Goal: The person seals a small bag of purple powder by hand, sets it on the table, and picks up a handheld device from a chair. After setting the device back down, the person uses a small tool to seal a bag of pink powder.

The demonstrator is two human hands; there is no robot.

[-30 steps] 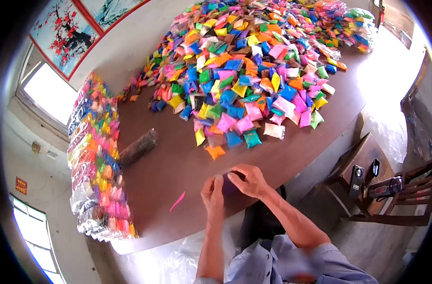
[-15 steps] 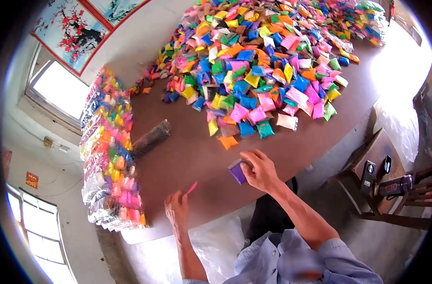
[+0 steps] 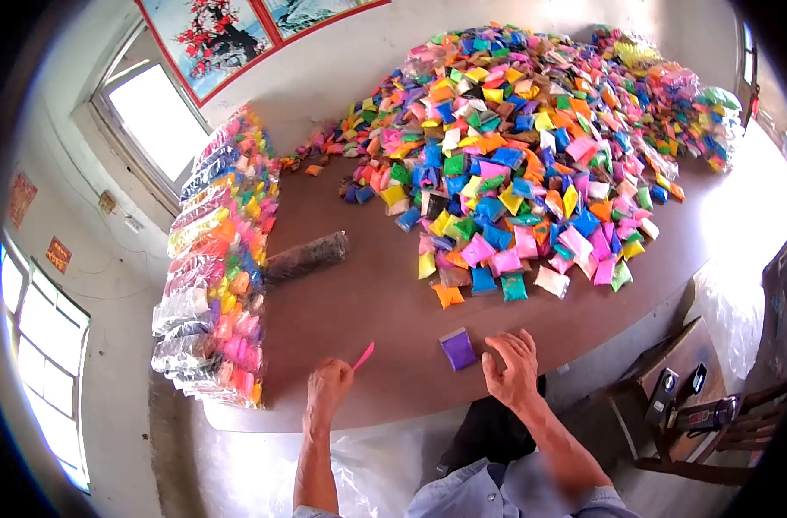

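My left hand (image 3: 329, 388) is closed around a thin pink tool (image 3: 364, 355), which points up and to the right over the brown table near its front edge. A purple packet (image 3: 457, 350) lies flat on the table between my hands, nearer the right one. Just right of that packet, my right hand (image 3: 512, 367) has its fingers apart and holds nothing. A large heap of small coloured packets (image 3: 506, 190) covers the back of the table, with an orange packet (image 3: 448, 295) at its front edge.
Stacked clear bags of coloured packets (image 3: 212, 285) line the left side of the brown table (image 3: 376, 319). A dark bagged roll (image 3: 305, 257) lies beside them. At the lower right, a wooden stool (image 3: 661, 367) bears a flask (image 3: 707, 415) and small dark objects.
My right hand has let go of the purple packet, which now lies on the table, and its fingers have spread. The view has shifted, so the table appears lower and further right.
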